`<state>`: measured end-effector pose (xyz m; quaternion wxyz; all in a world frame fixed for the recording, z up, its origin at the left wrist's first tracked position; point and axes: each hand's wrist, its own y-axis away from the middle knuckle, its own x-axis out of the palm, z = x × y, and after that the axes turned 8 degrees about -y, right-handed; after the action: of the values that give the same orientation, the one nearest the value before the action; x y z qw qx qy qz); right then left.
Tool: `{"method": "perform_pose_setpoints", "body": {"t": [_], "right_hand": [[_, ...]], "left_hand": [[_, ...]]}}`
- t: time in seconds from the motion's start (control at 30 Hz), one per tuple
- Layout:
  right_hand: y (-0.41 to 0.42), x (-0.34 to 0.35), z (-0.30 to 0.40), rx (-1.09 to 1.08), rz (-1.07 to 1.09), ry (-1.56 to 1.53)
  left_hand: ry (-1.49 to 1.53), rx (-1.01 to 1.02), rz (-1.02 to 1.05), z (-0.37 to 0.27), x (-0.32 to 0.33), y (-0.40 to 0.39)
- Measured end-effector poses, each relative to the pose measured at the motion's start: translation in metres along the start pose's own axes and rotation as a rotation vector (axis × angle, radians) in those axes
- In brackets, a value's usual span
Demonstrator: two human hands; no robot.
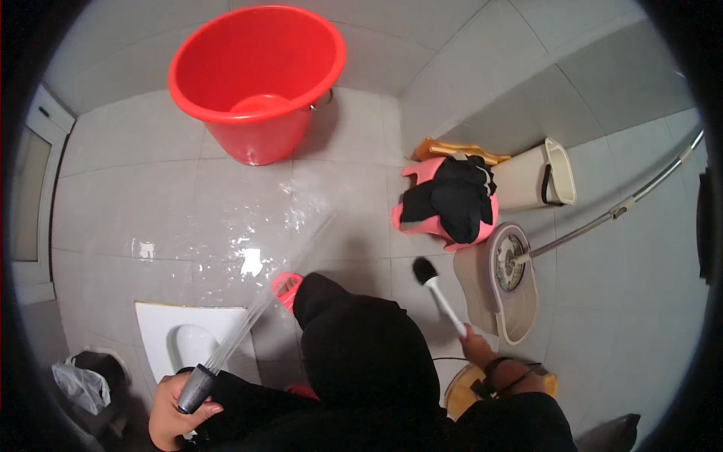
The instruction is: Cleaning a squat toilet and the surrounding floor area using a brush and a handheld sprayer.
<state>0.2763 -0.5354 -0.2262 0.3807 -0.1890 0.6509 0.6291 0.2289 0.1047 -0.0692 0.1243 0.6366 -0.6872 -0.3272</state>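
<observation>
My left hand (172,404) grips a dark grey shower head (197,390) at the lower left. Water jets (243,325) shoot from it up and to the right, across the white squat toilet (192,339) and onto wet floor tiles (237,214). In my right hand (479,346) is a toilet brush (446,302) with a white handle and black bristles. Its head points up and away, apart from the mop bucket beside it. A foot in a pink slipper (287,289) shows just ahead of my black clothing.
A large red bucket (254,135) stands by the far wall. To the right are a pink stool (421,223) bearing black clothes (452,198), a beige bin (519,175) and a spin-mop bucket (480,288) with its long metal pole (610,212). A bin with a plastic bag (85,387) sits lower left.
</observation>
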Motion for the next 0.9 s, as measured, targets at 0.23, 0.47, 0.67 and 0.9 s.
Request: {"method": "perform_pose_setpoints", "body": {"t": [0.23, 0.47, 0.67, 0.9], "right_hand": [[-0.073, -0.004, 0.063, -0.002, -0.144, -0.138], [-0.017, 0.040, 0.034, 0.041, -0.053, -0.157], [-0.164, 0.002, 0.057, 0.147, -0.325, -0.264], [-0.171, -0.002, 0.102, 0.212, -0.271, -0.285]], "left_hand": [[-0.065, 0.122, 0.126, -0.004, 0.008, -0.022], [-0.005, 0.031, 0.074, 0.004, 0.009, -0.008], [-0.017, 0.019, 0.168, -0.010, 0.012, -0.008], [-0.016, 0.056, 0.269, -0.014, 0.009, -0.027]]}}
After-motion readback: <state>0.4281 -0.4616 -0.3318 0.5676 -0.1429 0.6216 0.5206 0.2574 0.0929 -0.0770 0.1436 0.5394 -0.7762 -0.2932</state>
